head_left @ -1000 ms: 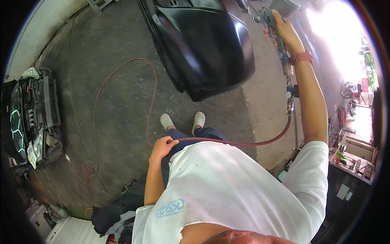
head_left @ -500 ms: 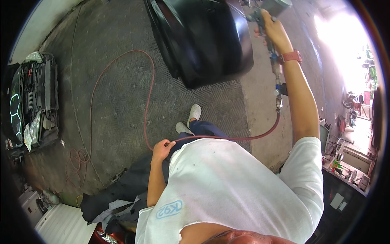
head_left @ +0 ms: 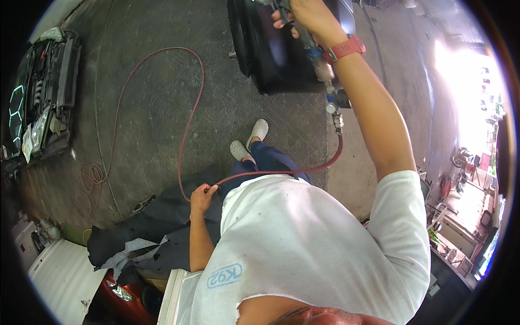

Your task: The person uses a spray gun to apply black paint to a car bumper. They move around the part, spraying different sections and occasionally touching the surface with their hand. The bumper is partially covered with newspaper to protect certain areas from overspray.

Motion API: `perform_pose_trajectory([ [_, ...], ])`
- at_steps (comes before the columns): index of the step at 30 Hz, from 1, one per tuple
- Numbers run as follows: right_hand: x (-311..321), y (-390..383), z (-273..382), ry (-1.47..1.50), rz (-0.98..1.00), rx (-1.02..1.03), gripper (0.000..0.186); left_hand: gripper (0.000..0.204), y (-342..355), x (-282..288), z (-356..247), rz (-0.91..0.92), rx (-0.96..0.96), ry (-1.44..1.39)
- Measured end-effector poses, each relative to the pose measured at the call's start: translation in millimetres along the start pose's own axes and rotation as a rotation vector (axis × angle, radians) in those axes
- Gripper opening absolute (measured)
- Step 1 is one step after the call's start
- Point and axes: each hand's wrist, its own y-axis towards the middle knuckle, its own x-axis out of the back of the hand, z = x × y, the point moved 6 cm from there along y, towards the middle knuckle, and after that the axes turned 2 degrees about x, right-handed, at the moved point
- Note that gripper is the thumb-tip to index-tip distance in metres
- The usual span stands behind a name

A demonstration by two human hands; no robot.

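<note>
Left of centre, left hand point(head_left: 201, 199) closed on red hose point(head_left: 260, 173); top centre, glossy black panel point(head_left: 265, 65), finished and remaining portions indistinguishable; upper edge, just right, right hand point(head_left: 310, 16) gripping spray gun point(head_left: 305, 37), partly out of frame.

Light-blue print point(head_left: 225, 276), short row of characters inside a rounded outline, running slantwise, on white T-shirt point(head_left: 319, 233), lower centre of frame; pale sheet point(head_left: 28, 142) on dark car front end point(head_left: 60, 81), left edge, any marking too small to read
</note>
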Motion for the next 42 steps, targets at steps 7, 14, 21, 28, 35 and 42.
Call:
perform_pose_trajectory([
  [7,110.4,-22.1,-46.8,-0.174,-0.221,-0.100,0.060,0.050,20.2,-11.1,-46.5,0.068,-0.102,0.009],
  [14,252.0,-38.5,-99.5,-0.241,-0.450,-0.171,0.070,0.049,44.1,-27.1,-93.1,0.145,-0.160,0.113],
  [21,306.6,-44.8,-142.8,-0.311,-0.601,-0.253,0.066,0.049,43.2,-24.9,-109.5,0.128,-0.211,0.132],
  [28,182.9,-57.6,-104.4,-0.176,-0.409,-0.173,0.063,0.052,39.3,-25.5,-55.3,0.098,-0.086,0.074],
  [35,53.1,-47.0,-53.2,-0.141,-0.162,-0.039,0.056,0.053,18.7,-18.3,-13.8,0.019,-0.022,0.053],
  [42,-7.7,-48.1,-53.1,-0.035,0.048,-0.051,0.057,0.052,13.2,-19.8,4.4,-0.007,-0.035,0.064],
])
